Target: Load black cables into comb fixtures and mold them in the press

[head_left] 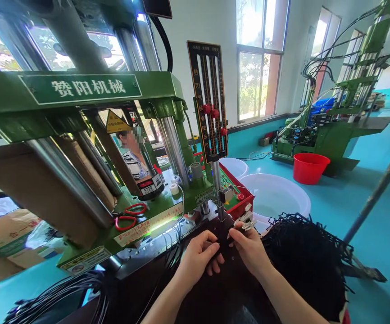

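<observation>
My left hand (202,255) is over the dark worktable (168,294), its fingers curled inward; anything between them is too small or hidden to make out. Just to its right, my right hand (247,247) pinches small pale metal connectors (247,223), which stick out above its fingers. Thin black cables (173,245) hang from the green machine (154,211) down to the left of my left hand. A coiled bundle of black cables (76,288) lies at the lower left.
Red-handled scissors (129,217) lie on the machine's ledge. A black scale panel (209,101) rises beyond my hands. A heap of black parts (303,261) is at the right, near a white tub (276,198) and a red bucket (310,168). A mirror shows a person (134,157).
</observation>
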Demonstrator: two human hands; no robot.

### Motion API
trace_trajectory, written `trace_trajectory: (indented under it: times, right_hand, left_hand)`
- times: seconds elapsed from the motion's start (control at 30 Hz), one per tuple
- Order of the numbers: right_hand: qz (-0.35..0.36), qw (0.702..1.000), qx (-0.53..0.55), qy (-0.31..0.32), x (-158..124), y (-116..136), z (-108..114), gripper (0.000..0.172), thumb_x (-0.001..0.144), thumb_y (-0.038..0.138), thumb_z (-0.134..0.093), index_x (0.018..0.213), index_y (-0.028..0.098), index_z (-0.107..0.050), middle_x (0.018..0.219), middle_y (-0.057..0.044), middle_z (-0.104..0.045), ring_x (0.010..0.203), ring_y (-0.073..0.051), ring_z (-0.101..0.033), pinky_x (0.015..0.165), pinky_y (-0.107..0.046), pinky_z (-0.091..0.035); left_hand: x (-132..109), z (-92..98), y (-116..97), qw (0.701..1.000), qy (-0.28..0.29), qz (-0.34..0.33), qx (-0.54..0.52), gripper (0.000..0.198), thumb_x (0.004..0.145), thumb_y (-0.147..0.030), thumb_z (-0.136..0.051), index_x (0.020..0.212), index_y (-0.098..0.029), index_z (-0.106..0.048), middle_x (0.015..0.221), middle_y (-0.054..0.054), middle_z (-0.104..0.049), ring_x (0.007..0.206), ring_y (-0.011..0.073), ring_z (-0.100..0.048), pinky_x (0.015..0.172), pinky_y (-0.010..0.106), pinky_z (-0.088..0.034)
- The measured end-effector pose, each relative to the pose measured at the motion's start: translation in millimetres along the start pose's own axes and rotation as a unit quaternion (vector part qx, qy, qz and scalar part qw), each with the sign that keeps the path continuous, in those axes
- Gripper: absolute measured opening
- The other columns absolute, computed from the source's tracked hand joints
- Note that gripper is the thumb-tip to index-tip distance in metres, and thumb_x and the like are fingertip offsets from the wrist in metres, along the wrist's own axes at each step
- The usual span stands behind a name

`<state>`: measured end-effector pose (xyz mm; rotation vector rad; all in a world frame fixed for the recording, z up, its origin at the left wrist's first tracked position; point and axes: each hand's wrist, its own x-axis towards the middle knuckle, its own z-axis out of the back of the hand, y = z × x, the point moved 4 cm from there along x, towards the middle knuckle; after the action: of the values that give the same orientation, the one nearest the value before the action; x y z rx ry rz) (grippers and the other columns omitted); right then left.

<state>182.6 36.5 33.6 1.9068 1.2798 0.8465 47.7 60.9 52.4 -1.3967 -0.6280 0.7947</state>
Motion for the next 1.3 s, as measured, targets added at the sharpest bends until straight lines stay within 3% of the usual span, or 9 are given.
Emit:
trace_trajectory:
  times: [0.2,0.33,0.73,0.8,0.9,1.03,1.1,1.2,1.3]
  right_hand:
    - [0.022,0.995,-0.09,-0.032,5,-5,11,0.026,0.069,0.035,-0.069,0.061,0.015,-0.055,0.05,0.006,-0.045,0.035,-0.006,-0.039,0.032,-0.019,-0.035]
    - [0.021,0.996,-0.081,-0.041,8,-2,22,0.028,0.068,0.036,-0.069,0.059,0.014,-0.055,0.054,0.003,-0.052,0.035,-0.006,-0.043,0.031,-0.02,-0.038]
    - [0.001,0.986,0.066,-0.15,9,6,34,0.026,0.057,0.028,-0.078,0.057,0.016,-0.054,0.048,0.007,-0.046,0.032,-0.004,-0.037,0.029,-0.018,-0.034]
    - [-0.03,0.99,0.061,-0.12,10,3,34,0.022,0.06,0.032,-0.076,0.067,0.018,-0.06,0.051,0.007,-0.047,0.033,-0.003,-0.034,0.029,-0.017,-0.032]
    - [-0.093,0.995,0.029,0.016,8,-2,32,0.026,0.071,0.04,-0.066,0.087,0.02,-0.065,0.057,0.005,-0.048,0.038,-0.004,-0.035,0.036,-0.018,-0.037]
    - [-0.131,0.98,-0.063,0.133,-6,-6,42,0.024,0.078,0.037,-0.059,0.071,0.016,-0.068,0.072,-0.001,-0.053,0.067,-0.012,-0.05,0.061,-0.022,-0.043]
    - [-0.16,0.967,-0.102,0.167,-17,-10,51,0.03,0.081,0.039,-0.054,0.067,0.015,-0.067,0.076,-0.002,-0.054,0.071,-0.014,-0.05,0.066,-0.025,-0.042]
    - [-0.214,0.96,-0.12,0.138,-29,-18,69,0.031,0.082,0.042,-0.052,0.074,0.017,-0.068,0.076,-0.003,-0.058,0.073,-0.016,-0.05,0.066,-0.026,-0.039]
    - [-0.246,0.96,-0.108,0.075,-34,-25,82,0.029,0.079,0.043,-0.055,0.081,0.018,-0.069,0.075,-0.003,-0.061,0.076,-0.016,-0.049,0.065,-0.024,-0.038]
  left_hand:
    - [2,1.2,2,0.997,-0.041,0.015,0.068,0.016,0.073,-0.031,-0.051,0.074,-0.015,-0.049,0.064,0.001,-0.061,0.048,0.0099,-0.057,0.04,0.018,-0.04]
    - [3,3.0,5,0.996,-0.056,0.018,0.075,0.019,0.076,-0.035,-0.048,0.075,-0.016,-0.049,0.063,-0.002,-0.056,0.05,0.0116,-0.059,0.042,0.02,-0.043]
    - [-12,-10.5,5,0.994,0.078,0.056,0.055,0.013,0.081,-0.033,-0.037,0.08,-0.02,-0.036,0.051,-0.005,-0.057,0.028,0.006,-0.041,0.028,0.014,-0.025]
    - [-14,-11.8,5,0.992,0.094,0.058,0.067,0.012,0.08,-0.031,-0.038,0.081,-0.02,-0.04,0.045,-0.008,-0.051,0.025,0.0046,-0.033,0.027,0.014,-0.019]
    - [-17,-17.0,15,0.99,0.101,0.068,0.066,0.017,0.08,-0.032,-0.038,0.076,-0.018,-0.046,0.042,-0.009,-0.045,0.026,0.004,-0.03,0.028,0.015,-0.018]
    - [-27,-33.8,39,0.981,0.135,0.074,0.12,0.021,0.082,-0.029,-0.035,0.073,-0.018,-0.05,0.045,-0.007,-0.047,0.03,0.0065,-0.038,0.035,0.018,-0.027]
    - [-28,-38.4,43,0.963,0.133,0.007,0.232,0.023,0.083,-0.029,-0.037,0.071,-0.018,-0.054,0.056,-0.002,-0.057,0.047,0.0102,-0.051,0.048,0.021,-0.037]
    - [-15,-26.5,41,0.901,0.019,-0.085,0.426,0.023,0.084,-0.031,-0.041,0.078,-0.019,-0.06,0.081,0.005,-0.063,0.079,0.0178,-0.055,0.071,0.029,-0.04]
    - [9,-2.4,46,0.834,-0.081,-0.05,0.543,0.02,0.082,-0.027,-0.046,0.09,-0.016,-0.059,0.093,0.009,-0.059,0.092,0.023,-0.05,0.078,0.034,-0.04]
